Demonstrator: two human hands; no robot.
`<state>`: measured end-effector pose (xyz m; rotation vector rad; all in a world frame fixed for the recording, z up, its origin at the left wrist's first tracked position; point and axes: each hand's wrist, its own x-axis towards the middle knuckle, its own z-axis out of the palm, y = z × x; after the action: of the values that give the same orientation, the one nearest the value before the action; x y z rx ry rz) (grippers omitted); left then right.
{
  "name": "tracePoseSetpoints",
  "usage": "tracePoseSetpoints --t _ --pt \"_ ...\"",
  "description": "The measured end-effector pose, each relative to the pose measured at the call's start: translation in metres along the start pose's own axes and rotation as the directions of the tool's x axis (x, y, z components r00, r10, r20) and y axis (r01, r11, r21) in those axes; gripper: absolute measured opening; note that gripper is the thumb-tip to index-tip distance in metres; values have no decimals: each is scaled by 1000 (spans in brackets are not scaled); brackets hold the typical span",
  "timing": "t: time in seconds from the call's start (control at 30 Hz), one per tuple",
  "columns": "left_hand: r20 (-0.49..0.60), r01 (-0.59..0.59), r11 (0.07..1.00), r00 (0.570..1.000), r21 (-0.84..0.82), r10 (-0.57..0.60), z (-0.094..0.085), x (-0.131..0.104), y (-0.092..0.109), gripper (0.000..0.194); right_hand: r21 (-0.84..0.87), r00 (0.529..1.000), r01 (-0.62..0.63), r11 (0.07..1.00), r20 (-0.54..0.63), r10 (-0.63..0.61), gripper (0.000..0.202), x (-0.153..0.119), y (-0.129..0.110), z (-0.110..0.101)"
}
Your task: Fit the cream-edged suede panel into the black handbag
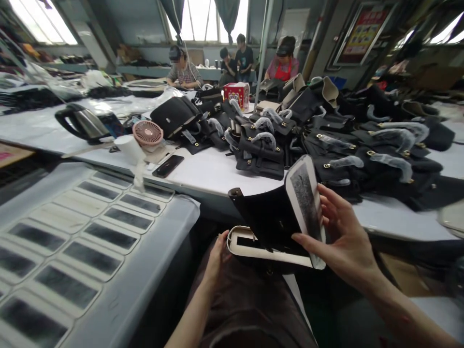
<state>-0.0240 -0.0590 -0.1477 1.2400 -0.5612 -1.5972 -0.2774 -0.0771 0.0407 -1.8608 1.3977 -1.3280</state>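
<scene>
A black handbag [266, 217] with a pale lining rests over my lap, its flap raised and its interior showing. My left hand [217, 258] grips the bag's left end, fingers partly hidden behind the edge. In my right hand [342, 237], between thumb and fingers, is a white rounded panel [317, 241] with a dark grey rectangle on it. This panel stands nearly upright at the bag's right side, against the raised flap. Whether the two are joined I cannot tell. Similar pale panels [68, 208] with dark rectangles lie in rows on the grey surface at the left.
Finished-looking black handbags [261, 145] with plastic-wrapped handles are piled across the white table [217, 169]. Towards its left stand a steel kettle [85, 123], a pink fan [148, 132], a white roll [128, 147] and a phone [168, 166]. Several people sit or stand beyond.
</scene>
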Motion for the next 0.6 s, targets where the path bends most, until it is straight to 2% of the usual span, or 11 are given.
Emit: tracePoseSetpoints --t 0.17,0.3,0.47,0.6 --pt "47 77 964 997 -254 -67 27 -1 -2 61 -18 996 80 997 41 -79 92 -1 12 20" --pt "-1 72 955 997 -286 -75 36 -2 4 60 -115 973 229 967 62 -223 90 -1 20 28" --pt "-18 77 929 996 -363 -89 41 -4 7 58 -246 946 317 916 148 -287 85 -2 31 22" --pt "-14 49 896 998 -442 -61 40 0 0 55 -386 887 452 804 294 -357 81 -7 43 10"
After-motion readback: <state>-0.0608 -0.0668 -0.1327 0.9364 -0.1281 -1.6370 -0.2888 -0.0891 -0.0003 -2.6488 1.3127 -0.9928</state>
